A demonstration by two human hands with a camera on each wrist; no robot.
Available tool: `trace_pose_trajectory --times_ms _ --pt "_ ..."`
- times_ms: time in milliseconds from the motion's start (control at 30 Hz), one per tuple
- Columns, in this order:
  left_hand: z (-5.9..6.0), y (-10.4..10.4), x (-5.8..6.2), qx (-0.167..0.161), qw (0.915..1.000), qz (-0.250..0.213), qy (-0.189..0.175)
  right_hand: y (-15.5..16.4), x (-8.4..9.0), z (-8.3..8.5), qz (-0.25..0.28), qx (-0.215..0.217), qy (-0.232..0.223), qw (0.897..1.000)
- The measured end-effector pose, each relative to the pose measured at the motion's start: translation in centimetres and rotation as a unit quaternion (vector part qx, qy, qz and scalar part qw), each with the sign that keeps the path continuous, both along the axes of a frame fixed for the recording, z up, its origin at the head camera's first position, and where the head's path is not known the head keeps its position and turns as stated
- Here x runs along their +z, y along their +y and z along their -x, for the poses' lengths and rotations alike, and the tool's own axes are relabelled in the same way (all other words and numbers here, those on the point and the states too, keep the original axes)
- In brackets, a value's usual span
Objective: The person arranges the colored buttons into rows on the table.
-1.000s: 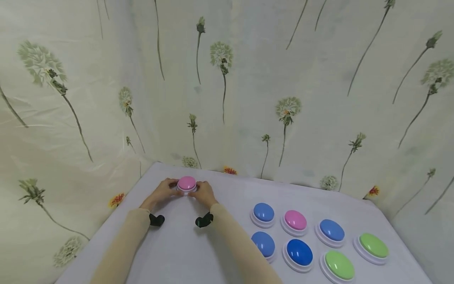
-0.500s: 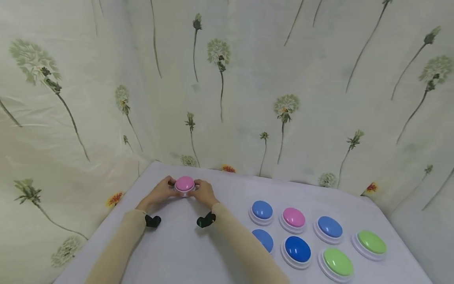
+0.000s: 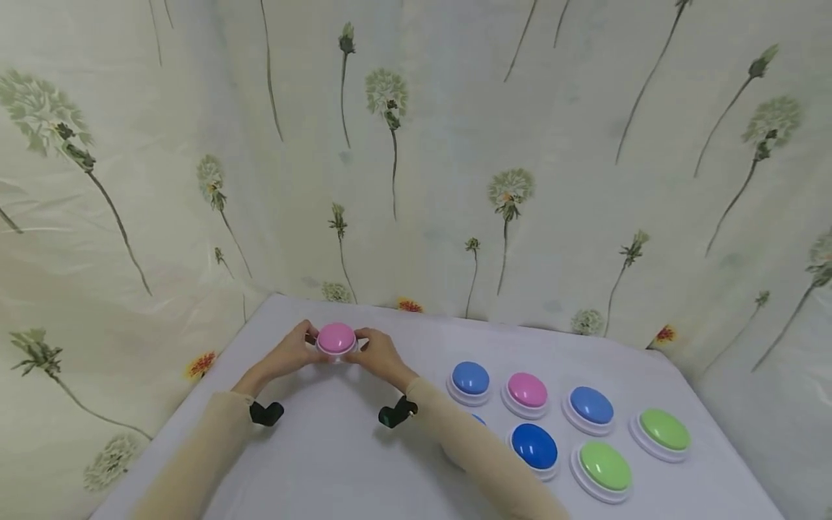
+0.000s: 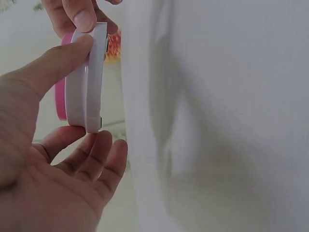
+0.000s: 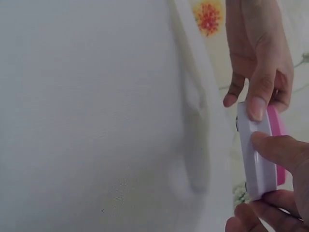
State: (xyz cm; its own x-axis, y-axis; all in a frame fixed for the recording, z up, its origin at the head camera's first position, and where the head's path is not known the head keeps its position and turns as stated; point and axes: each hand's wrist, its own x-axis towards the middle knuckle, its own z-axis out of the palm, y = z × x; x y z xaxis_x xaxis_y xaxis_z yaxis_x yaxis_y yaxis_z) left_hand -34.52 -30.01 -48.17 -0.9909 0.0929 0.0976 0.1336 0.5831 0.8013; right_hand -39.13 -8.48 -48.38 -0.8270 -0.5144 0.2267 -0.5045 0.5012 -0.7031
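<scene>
A pink push button with a round white base is held between both hands near the far left of the table. My left hand pinches its left side; in the left wrist view the thumb lies along the white base and fingers touch its lower edge. From the other side my right hand pinches it, thumb on the base in the right wrist view. Both wrist views show the button's side and the edge of its underside, with a gap between it and the table surface.
To the right on the white table stand several more buttons in two rows: blue, pink, dark blue and green among them. My right sleeve covers most of one blue button. Flower-printed cloth hangs behind.
The held button has come slightly nearer to me. My right wrist and forearm have swung outward to the right, covering more of the near blue button. The head view has turned slightly right.
</scene>
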Motion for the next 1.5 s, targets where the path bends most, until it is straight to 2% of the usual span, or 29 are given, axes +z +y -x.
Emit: trace_pose_trajectory --times_ms 167,400,700,933,1200,1367,1500 --pt "-1.1 1.7 0.8 -0.01 0.9999 -0.001 0.013 2.1 0.9 -1.2 -0.01 -0.006 0.0 1.0" --pt "-2.9 4.5 2.3 -0.041 0.9986 -0.012 0.033 5.1 2.3 -3.0 -0.011 -0.013 0.012 1.0" --pt "-5.8 8.7 3.9 -0.066 0.9968 -0.012 0.042 9.9 3.6 -6.7 0.009 -0.013 0.001 1.0" --pt "-8.2 12.3 4.9 -0.071 0.9959 -0.005 0.056 13.8 4.2 -9.3 0.016 -0.017 0.028 0.999" --pt "-10.6 16.6 5.5 -0.11 0.9891 0.001 0.098 18.4 4.8 -12.6 -0.001 -0.051 0.037 0.998" --pt "-11.6 19.3 5.7 -0.134 0.9853 0.009 0.106 21.4 5.2 -14.7 0.021 -0.072 0.047 0.996" --pt "-12.2 21.7 5.8 -0.157 0.9827 0.003 0.098 23.7 5.2 -16.3 0.029 -0.1 0.059 0.993"
